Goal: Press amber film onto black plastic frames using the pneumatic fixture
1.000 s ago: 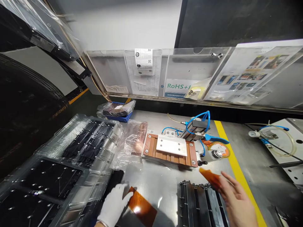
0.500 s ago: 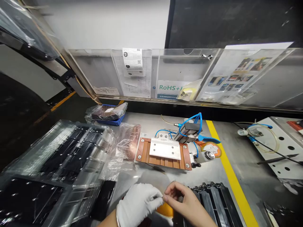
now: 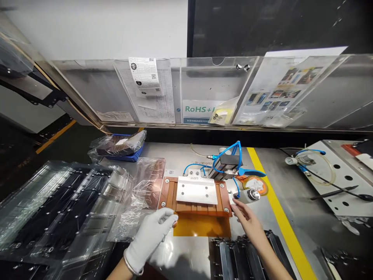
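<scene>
My left hand [image 3: 153, 231], in a white glove, has thumb and forefinger closed at the left edge of an amber translucent film [image 3: 202, 226]. The film's upper edge lies against the front of a brown fixture [image 3: 169, 192] with a silver plate [image 3: 197, 189] on top. My bare right hand [image 3: 247, 219] is at the fixture's right end. Its thumb and forefinger close around a small part there, mostly hidden by the fingertips. Right of the fixture stand a metal-capped bottle [image 3: 253, 195] and a roll of amber tape [image 3: 264, 189].
Black parts in clear trays [image 3: 52, 217] fill the left. Black ribbed parts [image 3: 230, 256] lie at front right. A blue bin [image 3: 136, 154] with bagged parts stands at the back left. Blue air hoses [image 3: 239, 153] rise behind the fixture. A white perforated panel [image 3: 329, 171] is far right.
Both hands have moved from close together near the front up to the fixture and spread apart. The amber film, earlier low between the hands, now lies flat at the fixture's front edge.
</scene>
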Available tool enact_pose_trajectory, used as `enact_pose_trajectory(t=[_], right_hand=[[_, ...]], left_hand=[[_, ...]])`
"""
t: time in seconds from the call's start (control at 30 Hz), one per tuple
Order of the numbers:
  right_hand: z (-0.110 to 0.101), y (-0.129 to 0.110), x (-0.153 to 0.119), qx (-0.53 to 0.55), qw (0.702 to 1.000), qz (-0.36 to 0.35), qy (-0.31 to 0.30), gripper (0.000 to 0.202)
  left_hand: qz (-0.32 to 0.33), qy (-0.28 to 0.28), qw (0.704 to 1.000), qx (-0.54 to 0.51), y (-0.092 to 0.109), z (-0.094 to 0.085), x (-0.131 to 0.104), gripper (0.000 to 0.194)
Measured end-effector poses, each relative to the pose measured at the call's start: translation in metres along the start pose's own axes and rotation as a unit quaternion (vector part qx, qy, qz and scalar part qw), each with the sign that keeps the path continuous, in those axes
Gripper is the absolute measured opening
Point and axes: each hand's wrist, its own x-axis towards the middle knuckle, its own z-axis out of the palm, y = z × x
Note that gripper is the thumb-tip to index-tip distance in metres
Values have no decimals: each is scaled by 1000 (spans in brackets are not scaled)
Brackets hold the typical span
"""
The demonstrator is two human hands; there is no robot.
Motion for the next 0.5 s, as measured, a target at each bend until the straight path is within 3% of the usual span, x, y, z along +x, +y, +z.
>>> enact_pose_trajectory(t=[0.2,0.33,0.5], right_hand=[[24,-15,-24,37,996,9,-74,62],[33,-28,-12,46,996,4,-79,53],[42,-35,14,41,996,12,-84,47]], left_hand=[[-12,-27,999,-20,7,-5,32,27],[-12,-71,997,-1,4,-9,62,30],[-19,-66,997,41,4,-12,96,32]])
